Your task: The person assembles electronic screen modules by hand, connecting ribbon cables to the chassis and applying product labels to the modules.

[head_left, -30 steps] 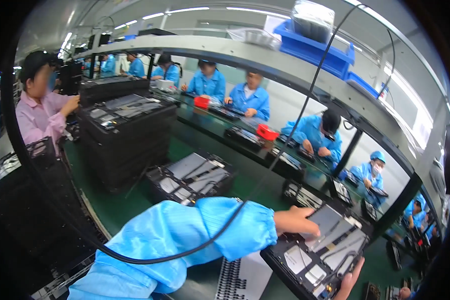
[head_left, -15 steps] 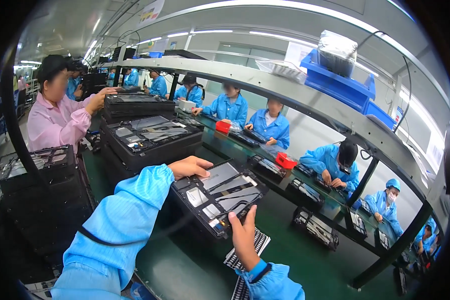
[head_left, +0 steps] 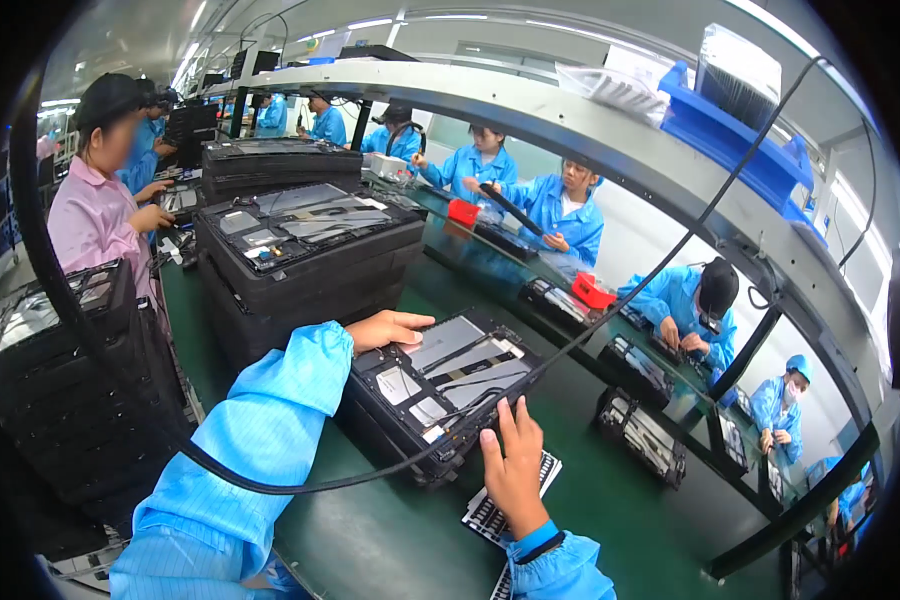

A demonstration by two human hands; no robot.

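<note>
An opened tablet [head_left: 467, 362] with silver batteries and dark ribbon cables exposed lies face-up on a black stack in front of me. My left hand [head_left: 390, 328] grips its far left edge, thumb on top; the fingers beyond the rim are partly hidden. At the near right edge, my right hand [head_left: 516, 462] has its fingers stretched and spread, the tips against the side. Under my right hand lie black-and-white patterned sheets [head_left: 485, 518]. A black cable [head_left: 355, 482] hangs across the view, in front of the tablet's near corner.
Taller stacks of black trays [head_left: 300, 290] with opened tablets stand behind and at left [head_left: 70, 400]. A conveyor [head_left: 610, 335] carries trays and red bins [head_left: 593, 290]. Overhead runs a shelf [head_left: 530, 125] with a blue bin [head_left: 735, 140]. Co-workers sit across; one in pink [head_left: 90, 230] stands left.
The tablet now sits flatter on the stack. My right hand's fingers have spread and shifted along its edge. The view has shifted, and the person in pink has lowered their hands.
</note>
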